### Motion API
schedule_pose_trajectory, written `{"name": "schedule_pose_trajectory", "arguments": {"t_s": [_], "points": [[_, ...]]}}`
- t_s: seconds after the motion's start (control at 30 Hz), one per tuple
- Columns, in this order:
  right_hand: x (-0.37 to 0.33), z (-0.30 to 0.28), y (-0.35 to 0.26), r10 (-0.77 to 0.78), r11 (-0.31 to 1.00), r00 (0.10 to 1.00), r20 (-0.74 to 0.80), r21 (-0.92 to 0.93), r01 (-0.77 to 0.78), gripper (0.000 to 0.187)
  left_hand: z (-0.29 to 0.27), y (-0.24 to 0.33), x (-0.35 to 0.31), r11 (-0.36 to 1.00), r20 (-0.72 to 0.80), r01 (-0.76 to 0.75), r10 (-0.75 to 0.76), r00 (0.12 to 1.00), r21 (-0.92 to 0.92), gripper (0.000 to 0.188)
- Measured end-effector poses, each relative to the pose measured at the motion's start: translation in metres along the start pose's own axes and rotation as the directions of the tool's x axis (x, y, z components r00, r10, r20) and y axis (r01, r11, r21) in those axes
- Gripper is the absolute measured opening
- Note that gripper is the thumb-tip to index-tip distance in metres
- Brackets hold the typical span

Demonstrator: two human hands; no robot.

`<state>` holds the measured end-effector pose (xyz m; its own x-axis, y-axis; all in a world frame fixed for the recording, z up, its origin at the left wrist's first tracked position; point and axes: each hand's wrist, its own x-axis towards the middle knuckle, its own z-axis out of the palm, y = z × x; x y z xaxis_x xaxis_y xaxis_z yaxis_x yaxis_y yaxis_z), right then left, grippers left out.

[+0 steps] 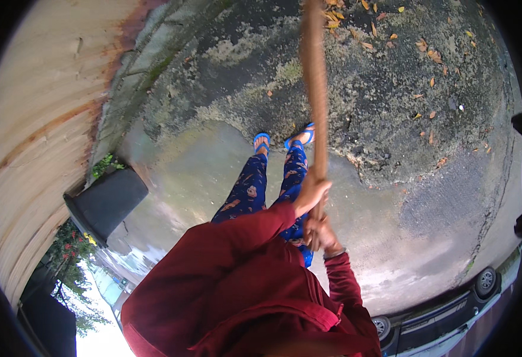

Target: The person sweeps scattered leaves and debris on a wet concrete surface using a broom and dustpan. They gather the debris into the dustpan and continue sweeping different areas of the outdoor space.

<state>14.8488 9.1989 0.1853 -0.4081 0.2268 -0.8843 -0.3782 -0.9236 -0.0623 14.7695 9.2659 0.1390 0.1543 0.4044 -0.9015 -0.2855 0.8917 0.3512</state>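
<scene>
A long brown wooden stick (317,95) runs up through the view and passes out of sight at the top edge, so its far end is hidden. My left hand (312,195) is closed around it in front of my body. Just below, nearer to me, my right hand (323,233) also grips the stick close to its near end and looks slightly blurred. Both arms are in dark red sleeves.
Fallen leaves (433,55) lie on rough, mossy concrete (231,89) ahead and to the right. On the left stand a rust-streaked wall (53,107) and a dark plant pot (109,202). A parked car (439,321) is at the lower right. My feet wear blue flip-flops (262,138).
</scene>
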Motion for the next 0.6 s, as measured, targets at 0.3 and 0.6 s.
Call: {"name": "schedule_pose_trajectory", "arguments": {"t_s": [0.3, 0.6], "points": [[0.057, -0.02, 0.003, 0.29, 0.854, 0.913, 0.286, 0.353, -0.381, 0.012, -0.045, -0.022, 0.044, 0.958, -0.315, 0.267, -0.288, 0.904, -0.108, 0.01], [0.007, -0.015, 0.008, 0.002, 0.995, 0.997, 0.075, 0.104, -0.01, 0.011, -0.002, -0.012, 0.008, 0.993, -0.066, 0.096, -0.091, 0.994, 0.075, 0.031]]}}
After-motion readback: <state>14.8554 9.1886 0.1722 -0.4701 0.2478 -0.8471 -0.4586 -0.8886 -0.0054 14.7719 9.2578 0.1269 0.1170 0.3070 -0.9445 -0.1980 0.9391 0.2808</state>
